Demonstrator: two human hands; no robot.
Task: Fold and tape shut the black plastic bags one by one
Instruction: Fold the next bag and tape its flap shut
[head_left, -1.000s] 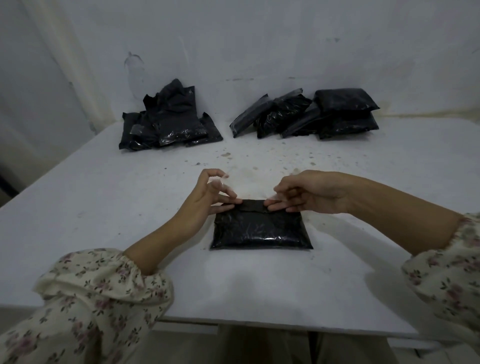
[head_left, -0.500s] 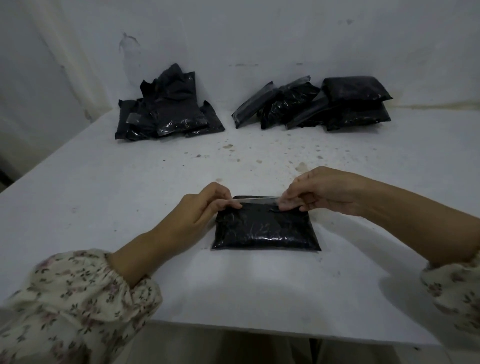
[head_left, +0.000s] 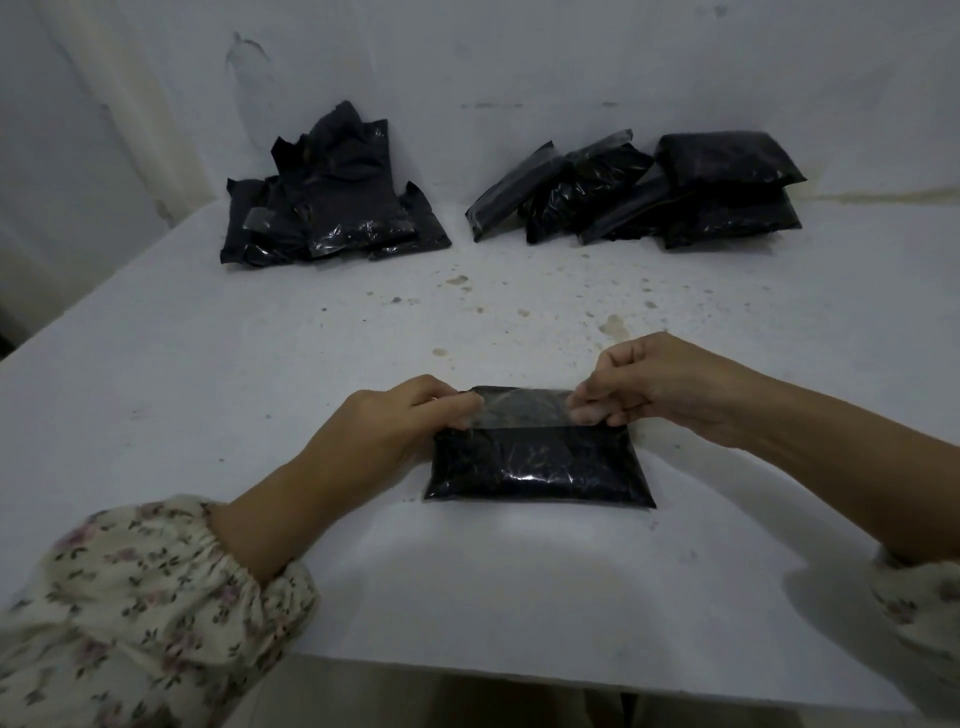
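Note:
A filled black plastic bag (head_left: 540, 467) lies flat on the white table (head_left: 260, 389) in front of me. Its clear top flap (head_left: 524, 413) stands up along the far edge, stretched between my hands. My left hand (head_left: 395, 426) pinches the flap's left end with fingers curled. The right end is pinched by my right hand (head_left: 654, 384), thumb and fingertips closed on it. No tape roll is visible.
A loose heap of black bags (head_left: 332, 202) sits at the back left against the wall. A second pile of black bags (head_left: 649, 192) lies at the back right. The tabletop between is stained and speckled. The table's near edge runs just below my forearms.
Both hands went from touching the bag's far edge to pinching the clear flap, which is now lifted and stretched wider between them. The camera view shifted slightly.

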